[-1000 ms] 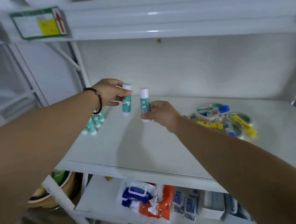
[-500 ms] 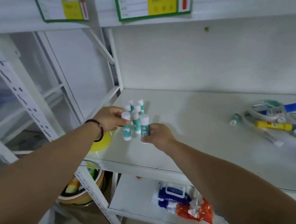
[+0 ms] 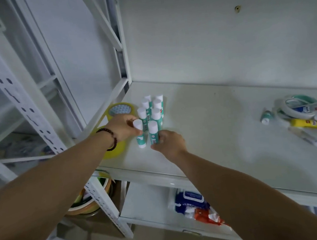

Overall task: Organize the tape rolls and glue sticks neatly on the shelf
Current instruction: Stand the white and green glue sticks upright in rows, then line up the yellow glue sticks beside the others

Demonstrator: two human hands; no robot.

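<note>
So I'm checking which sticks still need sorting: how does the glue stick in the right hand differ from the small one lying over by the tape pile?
The held glue stick stands upright beside the cluster; the loose glue stick lies tipped over, alone. Right hand grips one; nothing touches the other. Both are teal with white caps.

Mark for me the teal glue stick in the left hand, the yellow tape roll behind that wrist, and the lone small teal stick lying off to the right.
Left-hand teal glue stick (image 3: 140, 140), head view, lower label.
Yellow tape roll (image 3: 121, 109), head view, top rim.
Lone small teal stick (image 3: 266, 116), head view, mid-body.
</note>
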